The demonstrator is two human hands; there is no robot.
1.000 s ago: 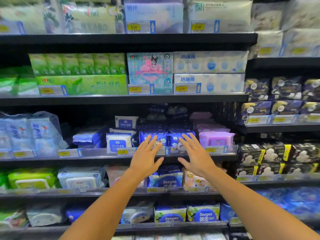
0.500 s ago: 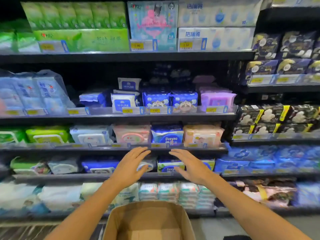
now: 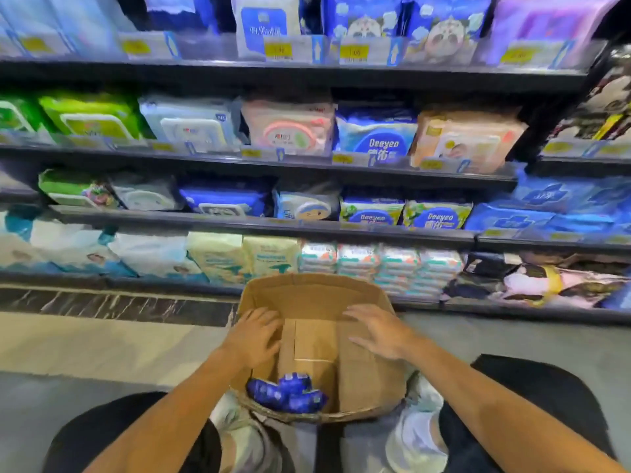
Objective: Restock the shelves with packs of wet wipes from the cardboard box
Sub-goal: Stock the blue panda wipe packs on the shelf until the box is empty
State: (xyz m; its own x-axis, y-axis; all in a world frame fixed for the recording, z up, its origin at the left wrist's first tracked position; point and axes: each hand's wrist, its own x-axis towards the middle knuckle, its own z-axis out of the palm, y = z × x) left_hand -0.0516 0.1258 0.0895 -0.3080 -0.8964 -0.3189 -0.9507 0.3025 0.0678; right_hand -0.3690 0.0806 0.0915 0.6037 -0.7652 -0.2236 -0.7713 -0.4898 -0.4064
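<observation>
both hands have dropped from the shelves (image 3: pixel 307 227) into the cardboard box (image 3: pixel 317 295) — left hand (image 3: pixel 254 336) and right hand (image 3: pixel 379 331) apart, fingers spread, holding nothing. blue packs of wet wipes (image 3: pixel 290 394) lie at the box's near end.

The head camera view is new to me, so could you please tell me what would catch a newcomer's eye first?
An open brown cardboard box stands on the floor at bottom centre, with dark blue packs of wet wipes piled in its near corner. The empty left hand and right hand reach into it, fingers spread. Behind rise dark shelves crowded with colourful wipe packs.
</observation>
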